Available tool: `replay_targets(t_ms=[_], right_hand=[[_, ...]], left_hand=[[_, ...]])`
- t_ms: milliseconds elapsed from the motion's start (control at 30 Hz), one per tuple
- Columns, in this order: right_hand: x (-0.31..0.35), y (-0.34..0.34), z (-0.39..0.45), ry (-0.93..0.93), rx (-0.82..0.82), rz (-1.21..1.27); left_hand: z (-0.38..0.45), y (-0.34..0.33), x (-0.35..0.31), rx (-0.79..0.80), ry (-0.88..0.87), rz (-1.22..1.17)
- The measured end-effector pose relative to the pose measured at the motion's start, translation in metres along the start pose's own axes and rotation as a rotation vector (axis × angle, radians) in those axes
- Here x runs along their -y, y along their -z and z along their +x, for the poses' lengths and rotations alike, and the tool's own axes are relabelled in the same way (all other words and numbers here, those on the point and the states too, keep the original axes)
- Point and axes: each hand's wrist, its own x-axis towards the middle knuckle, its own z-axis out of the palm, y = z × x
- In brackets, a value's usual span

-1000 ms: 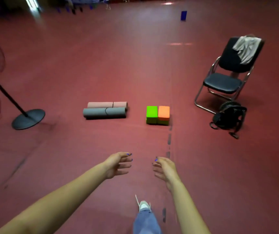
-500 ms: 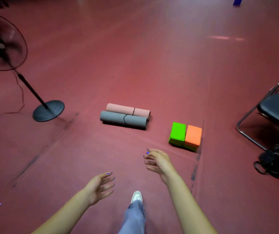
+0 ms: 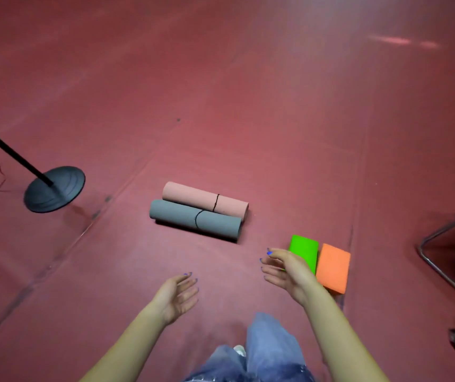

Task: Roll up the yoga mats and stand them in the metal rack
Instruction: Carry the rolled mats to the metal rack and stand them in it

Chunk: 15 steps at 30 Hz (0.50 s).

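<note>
While both of my arms reach out over the red floor (image 3: 248, 106), my left hand (image 3: 175, 296) hangs with its palm turned inward and fingers loosely spread, holding nothing, and my right hand (image 3: 287, 271) is likewise slack and bare, fingers relaxed. Ahead of my left hand and well apart from both lie the two rolled mats, the grey mat (image 3: 194, 219) nearer me and the pink mat (image 3: 205, 200) touching it on the far side. Just beyond my right hand sit a green block (image 3: 305, 250) and an orange block (image 3: 333, 267), side by side. Far off to my left stands a fan base (image 3: 54, 188).
</note>
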Motion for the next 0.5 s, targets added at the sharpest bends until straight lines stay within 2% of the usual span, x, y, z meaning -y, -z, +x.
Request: replay_targets(t_ms=[133,267,367,500], right_hand=[[0.06,0.011,0.105,-0.077,-0.04,0.116],[0.109,0.003,0.22,-0.256,-0.012,0.136],[0.132,-0.007,0.318,-0.35,-0.005,0.107],[0.128,-0.023,0.456,-0.403,-0.09,0.028]], left_hand=[[0.062,-0.054,-0.057,-0.014,-0.04,0.062],[0.133,-0.087,-0.106,-0.196,-0.059,0.093],[0.203,-0.107,-0.137,-0.275,-0.019,0.118],[0.334,-0.124,-0.177,-0.264,0.027,0.217]])
